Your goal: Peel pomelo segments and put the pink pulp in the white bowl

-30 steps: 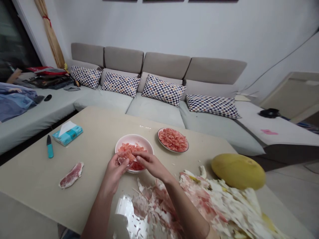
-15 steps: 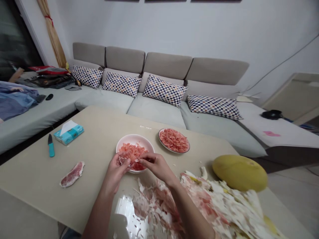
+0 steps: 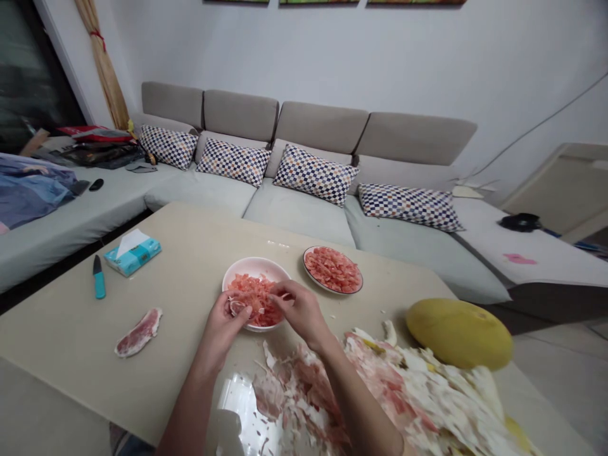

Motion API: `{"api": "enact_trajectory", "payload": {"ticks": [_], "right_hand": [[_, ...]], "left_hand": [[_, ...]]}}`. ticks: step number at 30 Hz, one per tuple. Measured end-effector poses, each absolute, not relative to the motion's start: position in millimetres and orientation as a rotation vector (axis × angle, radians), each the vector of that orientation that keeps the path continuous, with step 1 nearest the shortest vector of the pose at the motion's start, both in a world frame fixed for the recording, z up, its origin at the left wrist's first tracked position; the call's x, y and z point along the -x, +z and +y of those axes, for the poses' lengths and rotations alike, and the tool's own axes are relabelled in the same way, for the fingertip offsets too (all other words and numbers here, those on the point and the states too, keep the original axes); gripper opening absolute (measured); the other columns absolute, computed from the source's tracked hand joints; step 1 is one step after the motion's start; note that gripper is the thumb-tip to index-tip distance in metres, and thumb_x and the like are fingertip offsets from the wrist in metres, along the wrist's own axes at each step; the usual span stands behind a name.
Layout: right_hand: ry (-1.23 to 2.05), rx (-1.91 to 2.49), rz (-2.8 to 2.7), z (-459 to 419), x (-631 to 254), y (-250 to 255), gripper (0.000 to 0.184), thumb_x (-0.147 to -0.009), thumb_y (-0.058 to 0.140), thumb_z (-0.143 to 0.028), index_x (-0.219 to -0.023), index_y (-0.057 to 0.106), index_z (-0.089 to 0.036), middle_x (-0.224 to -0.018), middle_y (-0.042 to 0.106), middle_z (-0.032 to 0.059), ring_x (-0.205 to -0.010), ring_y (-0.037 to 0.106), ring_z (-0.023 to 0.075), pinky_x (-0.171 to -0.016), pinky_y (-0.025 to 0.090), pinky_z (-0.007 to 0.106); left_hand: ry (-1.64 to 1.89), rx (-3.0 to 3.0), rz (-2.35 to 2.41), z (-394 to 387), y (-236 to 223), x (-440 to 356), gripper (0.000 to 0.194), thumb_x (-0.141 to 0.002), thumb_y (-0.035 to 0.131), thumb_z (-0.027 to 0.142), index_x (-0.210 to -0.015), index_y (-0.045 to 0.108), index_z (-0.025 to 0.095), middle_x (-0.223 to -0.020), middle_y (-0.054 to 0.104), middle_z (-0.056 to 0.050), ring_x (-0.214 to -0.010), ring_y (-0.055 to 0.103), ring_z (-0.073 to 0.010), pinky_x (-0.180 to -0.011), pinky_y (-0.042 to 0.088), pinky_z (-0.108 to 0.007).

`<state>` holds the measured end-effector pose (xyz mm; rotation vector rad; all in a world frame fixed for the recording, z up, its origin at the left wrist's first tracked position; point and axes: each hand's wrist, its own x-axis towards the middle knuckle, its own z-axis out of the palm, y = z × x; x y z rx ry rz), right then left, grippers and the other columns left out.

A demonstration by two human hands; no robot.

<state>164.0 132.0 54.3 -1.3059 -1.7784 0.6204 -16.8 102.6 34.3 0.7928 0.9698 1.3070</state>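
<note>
The left hand (image 3: 227, 320) grips a small piece (image 3: 240, 308) of pink fruit between thumb and fingers, with a pale edge that looks like membrane turned outward. The right hand (image 3: 301, 313) bends in from four o'clock, thumb and forefinger drawn narrowly toward each other just beside the piece; whether they meet, or pinch a shred, I cannot tell. Both sets of fingertips are over the near part of the bowl (image 3: 254, 265), whose floor is covered with loose pulp (image 3: 251, 283). The step in hand seems to be picking membrane and flesh apart, bit by bit. As I judge it, the next move calls for a steady left hold and a light right pinch on the pale edge, low over the bowl so the soft flesh falls inside without being crushed. Taking the bowl as the clock's centre, a plate (image 3: 313, 280) heaped with similar pulp sits at two o'clock; the whole fruit (image 3: 458, 334), yellow and uncut, lies between three and four; peelings (image 3: 403, 386) spread from four to five. An untouched segment (image 3: 139, 333) lies between eight and nine, the knife (image 3: 99, 284) at nine, and the tissues (image 3: 135, 253) between nine and ten, all well apart from the hands.
</note>
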Motion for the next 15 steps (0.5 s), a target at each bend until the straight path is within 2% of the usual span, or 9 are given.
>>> {"api": "enact_trajectory", "payload": {"ticks": [2,4,9,12,15], "right_hand": [[0.796,1.250,-1.766,129.8,-159.0,58.7,0.022,-0.084,0.065,-0.032,-0.101,0.073,-0.020,-0.100,0.075,0.0084,-0.086,0.069,0.0216,-0.080,0.054,0.035],[0.969,1.186,-1.753,127.3,-154.0,63.7,0.029,-0.082,0.069,-0.034,-0.107,0.072,-0.021,-0.108,0.074,0.0083,-0.091,0.068,0.0220,-0.082,0.053,0.035],[1.079,1.132,-1.689,125.8,-147.8,68.3,0.020,-0.079,0.072,-0.039,-0.087,0.076,-0.020,-0.092,0.073,0.0057,-0.084,0.065,0.0210,-0.079,0.049,0.034],[1.254,1.084,-1.498,128.0,-148.5,62.9,0.024,-0.077,0.075,-0.042,-0.084,0.075,-0.019,-0.086,0.072,0.0038,-0.081,0.064,0.0192,-0.077,0.048,0.032],[1.403,1.044,-1.264,130.9,-149.5,54.8,0.028,-0.072,0.080,-0.044,-0.079,0.074,-0.018,-0.073,0.068,0.0006,-0.069,0.060,0.0154,-0.070,0.047,0.028]], "left_hand": [[1.298,-0.848,0.960,102.1,34.7,17.1,0.043,-0.068,0.082,0.033,-0.102,0.060,0.018,-0.100,0.071,-0.007,-0.091,0.067,-0.0200,-0.083,0.052,-0.031],[1.274,-0.893,0.929,101.2,35.8,17.3,0.039,-0.070,0.080,0.032,-0.101,0.061,0.019,-0.099,0.071,-0.006,-0.091,0.067,-0.0193,-0.082,0.051,-0.030],[1.253,-0.919,0.888,99.8,36.1,16.5,0.033,-0.071,0.080,0.030,-0.098,0.063,0.019,-0.095,0.071,-0.005,-0.089,0.066,-0.0187,-0.082,0.050,-0.029],[1.262,-0.877,0.869,100.3,34.3,16.2,0.036,-0.070,0.081,0.031,-0.099,0.064,0.017,-0.096,0.070,-0.006,-0.088,0.066,-0.0192,-0.081,0.050,-0.030],[1.268,-0.809,0.860,101.1,33.4,17.0,0.038,-0.069,0.082,0.031,-0.100,0.063,0.017,-0.095,0.069,-0.006,-0.086,0.066,-0.0185,-0.082,0.051,-0.031]]}}
